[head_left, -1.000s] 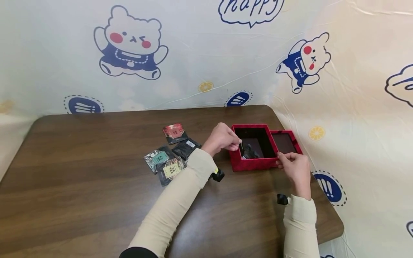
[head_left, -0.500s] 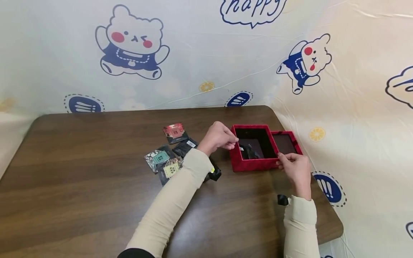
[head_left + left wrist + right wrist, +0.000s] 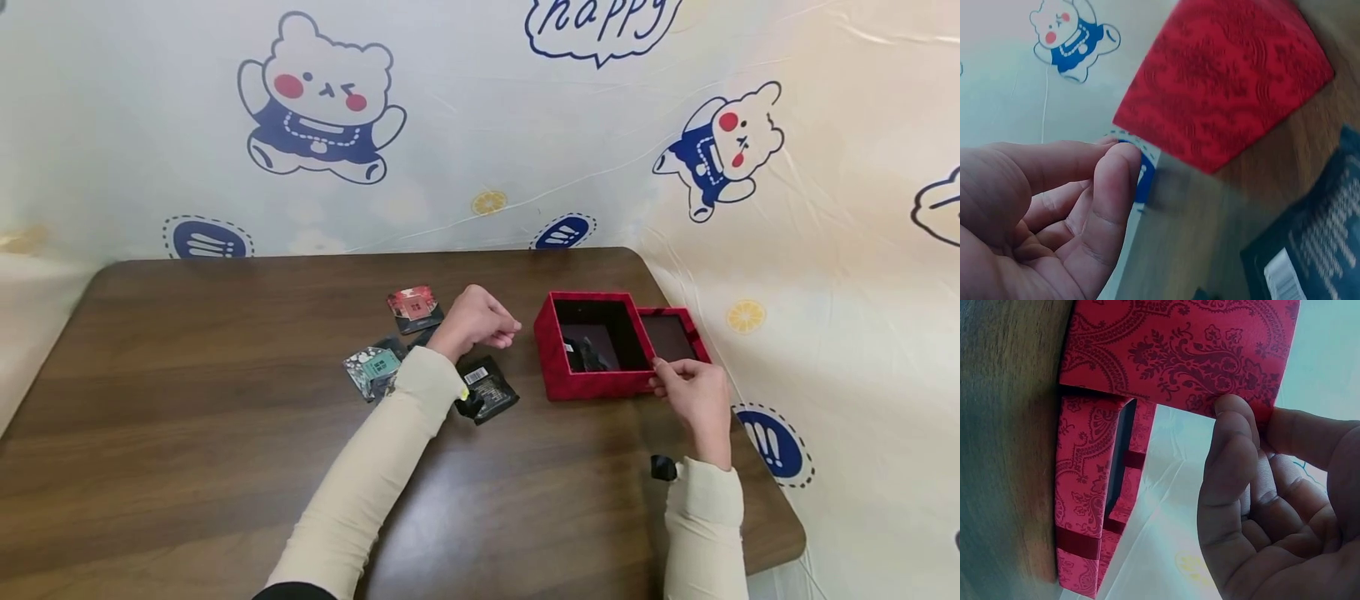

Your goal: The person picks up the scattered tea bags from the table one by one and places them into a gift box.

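Note:
My left hand hovers left of the red patterned box, thumb and forefinger pressed together with nothing visible between them. In the left wrist view the other fingers are curled. Below that wrist lies a black sachet with a barcode label, partly covered by the wrist camera. My right hand pinches the near right corner of the box; the right wrist view shows thumb and fingers on its red wall. Inside the box, dark sachets lie against the left side.
A red tray-like lid sits right of the box. Left of the box are a red-labelled sachet and a green-labelled sachet, with others partly hidden by the left sleeve. The brown table ends at a printed curtain.
My left hand has moved left, away from the box's left rim, and the black barcode sachet beneath its wrist has come into view. My right hand stays at the box corner.

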`<state>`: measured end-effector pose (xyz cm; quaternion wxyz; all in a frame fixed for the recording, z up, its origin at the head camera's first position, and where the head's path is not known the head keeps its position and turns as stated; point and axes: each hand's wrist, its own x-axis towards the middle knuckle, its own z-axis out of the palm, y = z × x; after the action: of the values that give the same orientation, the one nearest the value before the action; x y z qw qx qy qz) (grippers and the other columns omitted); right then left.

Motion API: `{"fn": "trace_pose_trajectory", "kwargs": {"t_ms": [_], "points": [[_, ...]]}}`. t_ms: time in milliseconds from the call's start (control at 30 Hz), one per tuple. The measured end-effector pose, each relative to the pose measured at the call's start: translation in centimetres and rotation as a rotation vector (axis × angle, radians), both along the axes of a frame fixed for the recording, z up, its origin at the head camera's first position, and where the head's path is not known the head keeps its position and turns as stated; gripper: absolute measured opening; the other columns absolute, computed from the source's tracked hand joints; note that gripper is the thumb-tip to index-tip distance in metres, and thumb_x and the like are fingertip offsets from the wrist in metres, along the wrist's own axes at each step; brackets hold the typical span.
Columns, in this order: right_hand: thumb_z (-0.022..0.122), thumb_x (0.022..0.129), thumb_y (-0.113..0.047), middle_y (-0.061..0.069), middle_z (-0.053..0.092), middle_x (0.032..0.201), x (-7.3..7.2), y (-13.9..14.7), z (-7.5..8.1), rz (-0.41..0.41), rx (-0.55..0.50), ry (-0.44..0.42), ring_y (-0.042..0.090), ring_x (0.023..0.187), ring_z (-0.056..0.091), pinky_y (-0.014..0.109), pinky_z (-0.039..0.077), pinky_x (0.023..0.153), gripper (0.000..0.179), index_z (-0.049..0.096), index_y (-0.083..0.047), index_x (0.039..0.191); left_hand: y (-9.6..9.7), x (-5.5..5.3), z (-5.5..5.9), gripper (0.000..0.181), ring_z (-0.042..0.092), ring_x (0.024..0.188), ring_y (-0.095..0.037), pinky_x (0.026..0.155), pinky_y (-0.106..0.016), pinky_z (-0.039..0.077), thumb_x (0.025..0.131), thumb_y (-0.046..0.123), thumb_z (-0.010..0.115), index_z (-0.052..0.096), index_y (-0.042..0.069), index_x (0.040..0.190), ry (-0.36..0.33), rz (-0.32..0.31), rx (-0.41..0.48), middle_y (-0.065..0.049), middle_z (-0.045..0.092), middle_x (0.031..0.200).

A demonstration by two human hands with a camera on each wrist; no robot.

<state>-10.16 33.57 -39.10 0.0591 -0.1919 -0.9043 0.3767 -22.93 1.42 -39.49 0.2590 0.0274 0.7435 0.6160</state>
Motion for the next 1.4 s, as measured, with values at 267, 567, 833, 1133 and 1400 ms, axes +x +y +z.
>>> {"fn": "trace_pose_trajectory", "kwargs": {"t_ms": [267,567,833,1133,1400], "points": [[0.065,0.099,-0.039,0.012,0.075,0.084,-0.2,0.2,0.0,-0.004,-0.021,-0.007,0.025,0.073,0.073,0.019,0.057,0.061,0.043,0.077,0.002,0.100,-1.1,-0.2,-0.9,0.010,0.065,0.054,-0.016,0.084,-0.046,0.058,0.091,0.006,0.075,0.078,-0.003,0.086,0.002,0.002,-0.054,-0.019,0.072,0.079],[0.066,0.099,-0.035,0.013,0.075,0.085,-0.1,0.2,-0.2,0.000,-0.004,0.018,0.028,0.075,0.073,0.017,0.056,0.061,0.039,0.077,0.002,0.100,-1.4,-0.2,-2.0,0.012,0.063,0.055,-0.012,0.060,-0.024,0.059,0.090,0.004,0.074,0.078,-0.006,0.096,0.054,-0.037,-0.180,-0.022,0.073,0.098],[0.066,0.099,-0.036,0.013,0.075,0.087,-0.1,0.1,-0.1,-0.008,-0.045,0.007,0.027,0.077,0.073,0.018,0.057,0.063,0.040,0.076,0.002,0.102,-1.0,-0.4,-3.1,0.004,0.064,0.062,-0.013,0.058,-0.022,0.055,0.085,0.007,0.081,0.081,0.005,0.082,0.260,-0.160,-0.464,-0.006,0.073,0.077],[0.065,0.099,-0.037,0.013,0.075,0.087,-0.1,0.1,-0.1,-0.006,-0.036,-0.004,0.030,0.080,0.073,0.018,0.057,0.063,0.040,0.076,0.002,0.104,0.1,-0.5,-3.6,0.012,0.064,0.092,-0.027,0.085,-0.040,0.055,0.074,0.012,0.090,0.082,0.013,0.083,0.460,-0.268,-0.723,0.001,0.074,0.087],[0.065,0.099,-0.036,0.013,0.075,0.086,-0.2,0.2,-0.1,-0.005,-0.013,0.005,0.031,0.079,0.073,0.018,0.056,0.062,0.039,0.077,0.001,0.101,0.5,-0.3,-4.1,0.015,0.065,0.084,-0.027,0.080,-0.041,0.057,0.071,0.004,0.090,0.077,0.013,0.071,0.472,-0.238,-0.751,0.002,0.070,0.076]]}}
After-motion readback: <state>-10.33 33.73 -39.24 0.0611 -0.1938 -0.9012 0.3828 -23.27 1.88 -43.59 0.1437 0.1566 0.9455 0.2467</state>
